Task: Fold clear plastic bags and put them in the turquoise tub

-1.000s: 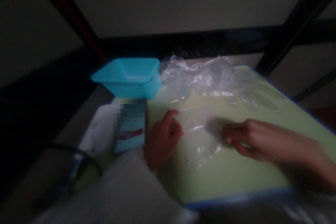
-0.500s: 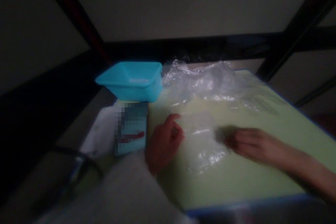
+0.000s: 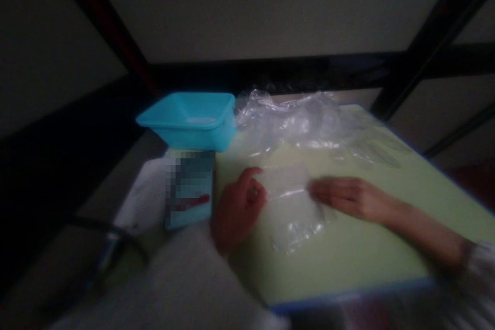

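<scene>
My right hand (image 3: 348, 197) shifted left, and its fingertips (image 3: 317, 189) went from beside the bag (image 3: 288, 206) to its upper right edge. The fingers, loosely curled a second before, straightened and drew together. My right sleeve (image 3: 483, 267) came into view behind the wrist.

— From where does this view look?
— From the person's own head, facing forward and down over the yellow-green tabletop (image 3: 359, 252).
— Is it set near?
— Quite near: the left hand (image 3: 238, 212) and the right hand (image 3: 346, 197) both come around the middle, and the blue table edge (image 3: 348, 293) crosses the lower part.
— How far does it reach?
— Past the turquoise plastic basin (image 3: 199, 136), until the grey wall panel (image 3: 266, 10), which fills much of the top.
</scene>
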Demonstrator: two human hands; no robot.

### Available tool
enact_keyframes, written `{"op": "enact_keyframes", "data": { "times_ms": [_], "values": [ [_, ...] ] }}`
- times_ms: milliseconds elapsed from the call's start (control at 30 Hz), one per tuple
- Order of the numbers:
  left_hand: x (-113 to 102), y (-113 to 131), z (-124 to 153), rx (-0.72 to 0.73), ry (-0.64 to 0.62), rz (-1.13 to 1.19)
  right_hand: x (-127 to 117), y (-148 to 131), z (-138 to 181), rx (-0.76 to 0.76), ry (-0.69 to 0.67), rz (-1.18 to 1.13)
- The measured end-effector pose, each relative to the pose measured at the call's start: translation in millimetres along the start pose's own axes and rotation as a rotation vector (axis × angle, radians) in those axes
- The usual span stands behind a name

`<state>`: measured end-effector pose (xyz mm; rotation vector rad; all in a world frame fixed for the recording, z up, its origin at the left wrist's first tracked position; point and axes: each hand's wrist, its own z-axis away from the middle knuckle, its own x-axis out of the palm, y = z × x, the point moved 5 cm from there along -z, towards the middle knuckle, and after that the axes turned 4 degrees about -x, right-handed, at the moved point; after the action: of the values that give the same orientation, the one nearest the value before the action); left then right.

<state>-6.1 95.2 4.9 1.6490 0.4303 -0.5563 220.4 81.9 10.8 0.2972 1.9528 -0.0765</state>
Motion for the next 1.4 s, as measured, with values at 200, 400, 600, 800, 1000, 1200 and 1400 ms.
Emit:
{"op": "enact_keyframes", "data": {
  "times_ms": [200,400,600,800,1000,1200,1400],
  "values": [
    [-7,4,0,0.010,0.051,-0.123,1,3,1,0.039,0.024,-0.058],
    [-10,9,1,0.032,0.070,-0.205,1,5,1,0.057,0.027,-0.069],
    [-9,9,3,0.024,0.050,-0.247,3,5,3,0.058,0.042,-0.072],
    [-8,10,3,0.027,0.050,-0.220,6,7,7,0.080,0.014,-0.103],
    [-7,3,-1,0.011,0.033,-0.182,4,11,4,0.177,0.012,-0.212],
    [-5,-8,-6,-0.014,0.025,-0.091,-9,39,-27,0.461,-0.178,-0.462],
    [-2,-17,-11,-0.053,0.008,-0.027,10,69,-37,0.769,-0.085,-0.787]
  ]
}}
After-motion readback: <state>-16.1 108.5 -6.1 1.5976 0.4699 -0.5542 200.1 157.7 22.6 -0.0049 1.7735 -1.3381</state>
